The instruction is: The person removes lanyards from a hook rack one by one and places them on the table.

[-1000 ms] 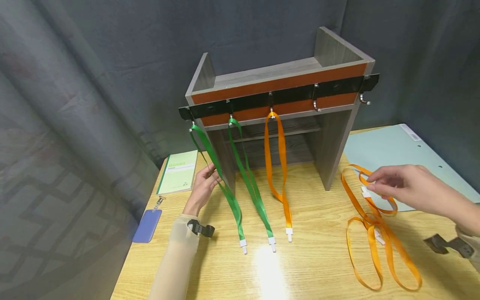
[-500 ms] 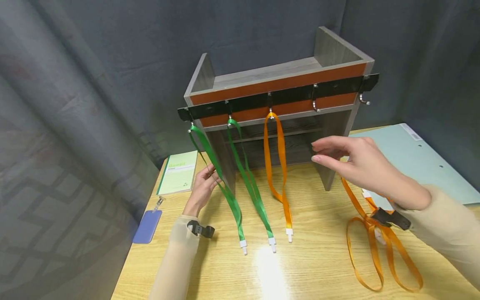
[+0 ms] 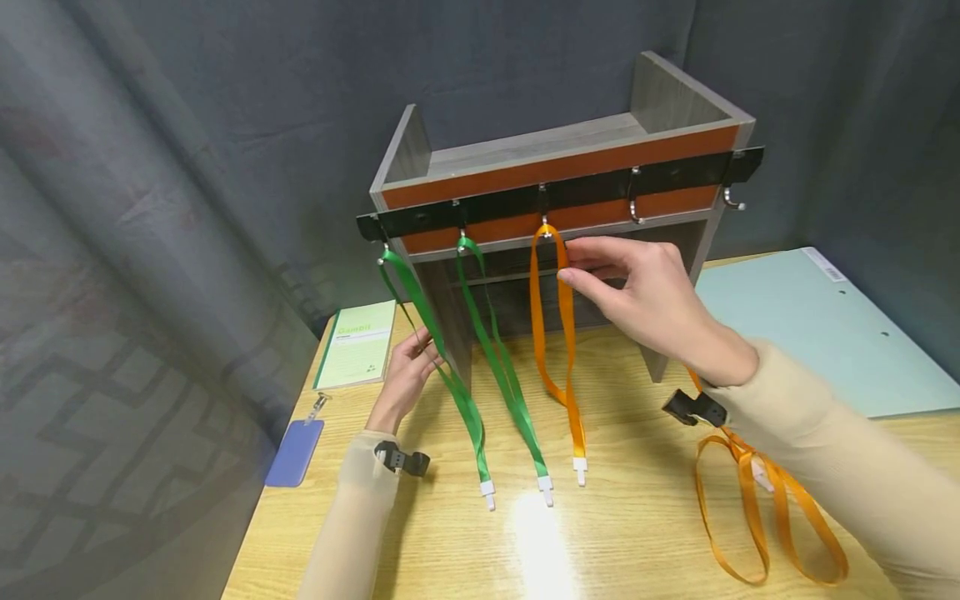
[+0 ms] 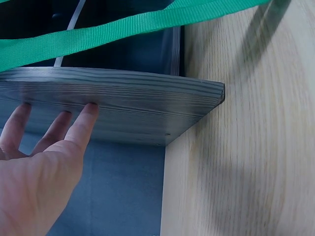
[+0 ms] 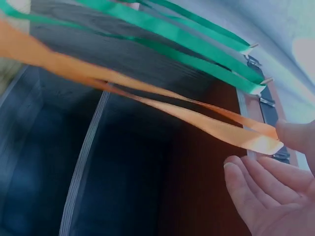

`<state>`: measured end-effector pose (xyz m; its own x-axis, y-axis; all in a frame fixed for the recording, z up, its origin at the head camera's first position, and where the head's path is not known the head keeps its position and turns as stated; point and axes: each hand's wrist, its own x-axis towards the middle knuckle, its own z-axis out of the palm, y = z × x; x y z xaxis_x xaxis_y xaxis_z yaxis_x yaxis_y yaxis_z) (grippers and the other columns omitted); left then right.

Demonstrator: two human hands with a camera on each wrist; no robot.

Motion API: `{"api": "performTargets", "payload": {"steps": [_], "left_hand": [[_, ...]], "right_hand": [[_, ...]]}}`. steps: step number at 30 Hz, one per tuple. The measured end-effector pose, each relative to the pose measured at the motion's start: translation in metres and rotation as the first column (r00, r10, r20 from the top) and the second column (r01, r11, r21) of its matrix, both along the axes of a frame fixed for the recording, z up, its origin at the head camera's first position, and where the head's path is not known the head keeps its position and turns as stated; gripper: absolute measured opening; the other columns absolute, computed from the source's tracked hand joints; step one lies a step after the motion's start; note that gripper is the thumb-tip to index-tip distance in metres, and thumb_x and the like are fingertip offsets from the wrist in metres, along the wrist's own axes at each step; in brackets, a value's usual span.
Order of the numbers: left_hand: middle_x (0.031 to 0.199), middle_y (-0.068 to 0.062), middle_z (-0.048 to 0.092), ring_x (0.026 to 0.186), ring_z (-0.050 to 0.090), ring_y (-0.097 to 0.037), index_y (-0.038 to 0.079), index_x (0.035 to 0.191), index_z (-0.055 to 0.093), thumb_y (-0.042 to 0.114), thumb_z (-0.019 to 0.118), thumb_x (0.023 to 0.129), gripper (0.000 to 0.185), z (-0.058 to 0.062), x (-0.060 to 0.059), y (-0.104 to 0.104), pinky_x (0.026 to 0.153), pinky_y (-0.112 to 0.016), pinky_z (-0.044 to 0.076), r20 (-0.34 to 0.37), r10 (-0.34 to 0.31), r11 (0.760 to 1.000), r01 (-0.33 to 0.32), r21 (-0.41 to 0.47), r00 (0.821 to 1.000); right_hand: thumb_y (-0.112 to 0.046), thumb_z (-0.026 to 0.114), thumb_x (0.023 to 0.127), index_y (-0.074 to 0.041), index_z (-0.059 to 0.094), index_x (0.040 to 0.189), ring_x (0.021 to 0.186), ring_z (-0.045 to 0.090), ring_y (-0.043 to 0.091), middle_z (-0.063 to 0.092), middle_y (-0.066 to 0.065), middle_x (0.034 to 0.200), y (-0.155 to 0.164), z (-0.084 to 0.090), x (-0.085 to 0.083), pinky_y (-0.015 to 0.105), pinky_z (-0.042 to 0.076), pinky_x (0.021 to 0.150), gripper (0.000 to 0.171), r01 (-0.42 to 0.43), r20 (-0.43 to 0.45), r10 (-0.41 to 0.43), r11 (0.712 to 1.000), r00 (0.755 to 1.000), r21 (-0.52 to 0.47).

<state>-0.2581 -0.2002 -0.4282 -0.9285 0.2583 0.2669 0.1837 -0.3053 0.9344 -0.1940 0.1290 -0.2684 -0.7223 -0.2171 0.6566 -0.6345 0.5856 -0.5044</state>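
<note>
My left hand [image 3: 408, 371] is at the left side of a grey wooden shelf, behind a hanging green lanyard [image 3: 464, 400]. In the left wrist view its straight fingertips touch the shelf's side panel [image 4: 142, 108]. My right hand [image 3: 656, 292] is raised before the shelf, thumb and fingers apart, with fingertips right at the upper part of a hanging orange lanyard [image 3: 537, 317]. The right wrist view shows the thumb beside the top of that loop and the other fingers below it. A second green lanyard [image 3: 498, 354] hangs between them. Each loop hangs from its own hook, white clip downward.
A black hook rail [image 3: 585, 190] crosses the shelf front; its two right hooks carry nothing. Loose orange lanyards [image 3: 750, 508] lie at the right, partly under my right arm. A pale blue folder [image 3: 817, 333], a green notebook [image 3: 356, 346] and a blue badge holder [image 3: 295, 452] lie around.
My right hand has left the loose orange lanyards on the table and moved left and up to the hanging orange lanyard. The left hand has stayed at the shelf side.
</note>
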Motion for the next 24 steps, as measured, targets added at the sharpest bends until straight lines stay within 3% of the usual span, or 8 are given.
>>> {"api": "performTargets", "payload": {"steps": [4, 14, 24], "left_hand": [[0.130, -0.011, 0.051, 0.110, 0.051, -0.022, -0.009, 0.133, 0.047, -0.004, 0.050, 0.096, 0.038, 0.001, 0.001, 0.001, 0.090, -0.033, 0.047, -0.002, 0.001, 1.000, -0.001, 0.000, 1.000], [0.129, -0.011, 0.051, 0.110, 0.052, -0.022, -0.002, 0.131, 0.054, -0.003, 0.051, 0.096, 0.035, 0.001, 0.001, 0.000, 0.090, -0.033, 0.047, -0.010, 0.003, 1.000, -0.003, -0.019, 1.000], [0.130, -0.013, 0.050, 0.111, 0.051, -0.023, -0.006, 0.132, 0.050, -0.004, 0.050, 0.095, 0.037, 0.000, 0.000, 0.000, 0.091, -0.035, 0.047, 0.002, 0.010, 1.000, -0.010, -0.022, 1.000]], "right_hand": [[-0.026, 0.070, 0.089, -0.009, 0.071, 0.111, 0.080, 0.067, 0.009, 0.071, -0.002, 0.098, -0.007, 0.003, -0.005, 0.025, 0.051, 0.063, 0.028, 0.014, -0.025, -0.015, 1.000, 1.000, -0.015], [-0.024, 0.067, 0.091, -0.007, 0.074, 0.104, 0.068, 0.064, 0.005, 0.071, 0.000, 0.090, -0.015, 0.010, -0.012, 0.019, 0.047, 0.056, 0.023, 0.020, -0.058, -0.022, 0.999, 0.998, -0.031], [-0.020, 0.069, 0.089, -0.007, 0.076, 0.096, 0.065, 0.063, 0.003, 0.071, -0.002, 0.081, -0.012, 0.024, -0.002, 0.016, 0.047, 0.055, 0.016, 0.027, -0.074, -0.032, 0.997, 0.997, -0.070]]}}
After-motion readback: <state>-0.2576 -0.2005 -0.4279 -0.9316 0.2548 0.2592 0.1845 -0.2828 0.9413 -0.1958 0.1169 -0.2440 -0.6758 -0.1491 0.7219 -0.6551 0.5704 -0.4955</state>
